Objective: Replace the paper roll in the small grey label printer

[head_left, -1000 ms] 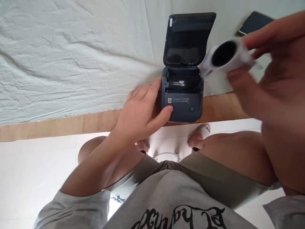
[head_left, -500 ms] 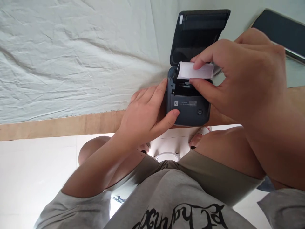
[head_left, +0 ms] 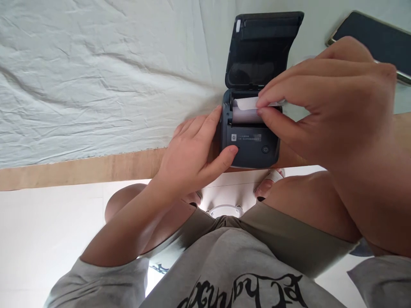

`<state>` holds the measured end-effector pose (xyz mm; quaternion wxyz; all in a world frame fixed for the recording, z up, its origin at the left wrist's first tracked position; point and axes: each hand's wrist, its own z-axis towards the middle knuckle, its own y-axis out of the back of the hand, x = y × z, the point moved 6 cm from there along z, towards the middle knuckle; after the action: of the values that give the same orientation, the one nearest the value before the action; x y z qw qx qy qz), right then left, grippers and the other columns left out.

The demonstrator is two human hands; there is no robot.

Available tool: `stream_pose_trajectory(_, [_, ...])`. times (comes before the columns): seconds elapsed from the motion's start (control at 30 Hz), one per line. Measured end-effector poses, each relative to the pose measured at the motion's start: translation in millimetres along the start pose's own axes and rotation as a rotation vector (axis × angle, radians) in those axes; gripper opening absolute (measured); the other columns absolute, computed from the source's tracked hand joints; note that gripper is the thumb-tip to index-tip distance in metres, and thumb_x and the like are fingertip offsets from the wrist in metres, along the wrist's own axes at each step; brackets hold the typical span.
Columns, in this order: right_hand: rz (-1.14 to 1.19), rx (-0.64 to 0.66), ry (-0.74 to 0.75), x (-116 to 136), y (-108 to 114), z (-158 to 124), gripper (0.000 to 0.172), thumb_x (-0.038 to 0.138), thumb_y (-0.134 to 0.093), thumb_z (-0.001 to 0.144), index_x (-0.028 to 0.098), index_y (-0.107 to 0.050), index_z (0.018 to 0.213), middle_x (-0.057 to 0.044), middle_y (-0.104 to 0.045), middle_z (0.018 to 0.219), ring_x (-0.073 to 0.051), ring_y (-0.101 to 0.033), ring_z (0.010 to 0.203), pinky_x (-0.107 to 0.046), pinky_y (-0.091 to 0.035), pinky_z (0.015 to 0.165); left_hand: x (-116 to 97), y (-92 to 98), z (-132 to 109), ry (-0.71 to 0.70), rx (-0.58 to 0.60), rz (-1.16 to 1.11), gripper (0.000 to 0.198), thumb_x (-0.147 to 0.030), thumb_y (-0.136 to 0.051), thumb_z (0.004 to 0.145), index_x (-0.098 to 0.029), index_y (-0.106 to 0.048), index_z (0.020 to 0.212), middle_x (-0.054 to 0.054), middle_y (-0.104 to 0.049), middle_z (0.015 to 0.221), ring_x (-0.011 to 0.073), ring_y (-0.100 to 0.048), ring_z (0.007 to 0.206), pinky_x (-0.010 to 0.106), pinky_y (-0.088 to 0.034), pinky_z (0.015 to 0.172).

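Dark grey printer point(head_left: 248, 147), lid point(head_left: 263, 47) up: left hand point(head_left: 195, 149) clasps its nine-o'clock side, seemingly to steady it, while right hand point(head_left: 324, 102) pinches the paper roll point(head_left: 245, 114) seated inside.

A pale, creased cloth point(head_left: 96, 77) lay spread over most of the table in front of me, and its near hem left a bare strip of the wooden tabletop point(head_left: 80, 171) showing along the edge. Up at the far right a dark phone point(head_left: 372, 38) lay flat on the cloth, screen up, partly cut off by the frame. Below the table edge I saw the white floor point(head_left: 41, 231), with a round white object point(head_left: 223, 211) between my knees and my toes under a white sandal strap point(head_left: 272, 176) just beyond it. My grey shorts point(head_left: 289, 239) and grey shirt with black lettering point(head_left: 231, 273) filled the bottom of the view.
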<state>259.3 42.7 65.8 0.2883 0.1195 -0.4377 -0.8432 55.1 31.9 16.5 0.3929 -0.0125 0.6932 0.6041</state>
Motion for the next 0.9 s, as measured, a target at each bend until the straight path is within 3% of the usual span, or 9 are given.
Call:
stream_pose_trajectory(0.1, [0.017,0.002,0.018,10,6,-4,0.024,0.028,-0.067,0.108,0.031,-0.081,0.089,0.004,-0.085,0.101,-0.020,-0.072,0.086,-0.043,-0.060,0.082,1,2.8,0,0.006,-0.006,-0.021,0.078,-0.061,-0.044,0.113,-0.013,-0.052,0.174,0.020,-0.068,0.168,0.0412,-0.064,0.155,0.061,-0.051,0.134])
stream_pose_trajectory(0.3, [0.161,0.001,0.127,20,13,-22,0.004,0.026,-0.076,0.104,0.029,-0.080,0.103,0.003,-0.086,0.114,-0.019,-0.073,0.098,-0.040,-0.061,0.087,3,11.5,3,0.017,-0.069,-0.073,0.072,-0.069,-0.036,0.120,-0.021,-0.057,0.169,0.017,-0.069,0.166,0.0386,-0.064,0.159,0.055,-0.053,0.136])
stream_pose_trajectory(0.47, [0.187,-0.012,0.076,25,12,-31,0.012,0.030,-0.072,0.107,0.032,-0.082,0.114,0.004,-0.085,0.114,-0.020,-0.073,0.104,-0.042,-0.059,0.090,0,10.8,15,0.083,-0.085,-0.060,0.065,-0.069,-0.037,0.121,-0.027,-0.059,0.166,0.012,-0.068,0.170,0.0397,-0.062,0.164,0.062,-0.052,0.138])
stream_pose_trajectory(0.57, [0.195,-0.012,0.076,25,12,-31,0.012,0.032,-0.068,0.109,0.031,-0.080,0.104,0.004,-0.085,0.111,-0.021,-0.075,0.107,-0.044,-0.055,0.086,-1,6.4,22,0.108,-0.064,-0.051,0.060,-0.065,-0.042,0.119,-0.028,-0.062,0.162,0.011,-0.072,0.164,0.0406,-0.069,0.156,0.062,-0.058,0.130])
stream_pose_trajectory(0.7, [0.223,-0.169,0.092,7,22,-26,0.010,0.032,-0.067,0.108,0.028,-0.076,0.109,0.001,-0.085,0.112,-0.022,-0.078,0.106,-0.045,-0.058,0.097,-2,2.5,26,0.077,-0.068,-0.035,0.066,-0.061,-0.051,0.113,-0.027,-0.054,0.170,0.012,-0.071,0.167,0.0408,-0.068,0.156,0.061,-0.057,0.132])
stream_pose_trajectory(0.8, [0.174,-0.153,-0.015,-17,21,-18,0.029,0.035,-0.062,0.109,0.025,-0.073,0.134,-0.007,-0.081,0.129,-0.026,-0.078,0.123,-0.046,-0.059,0.115,0,-0.4,23,0.042,-0.068,-0.048,0.074,-0.061,-0.050,0.112,-0.022,-0.050,0.175,0.014,-0.068,0.172,0.0404,-0.064,0.161,0.058,-0.054,0.136])
stream_pose_trajectory(0.9, [0.182,0.005,-0.170,-35,8,-8,0.054,0.042,-0.058,0.107,0.018,-0.058,0.156,-0.014,-0.068,0.157,-0.031,-0.068,0.149,-0.051,-0.056,0.127,5,-3.5,21,0.007,-0.069,-0.072,0.079,-0.062,-0.049,0.112,-0.018,-0.047,0.178,0.015,-0.062,0.178,0.0414,-0.063,0.163,0.061,-0.053,0.137])
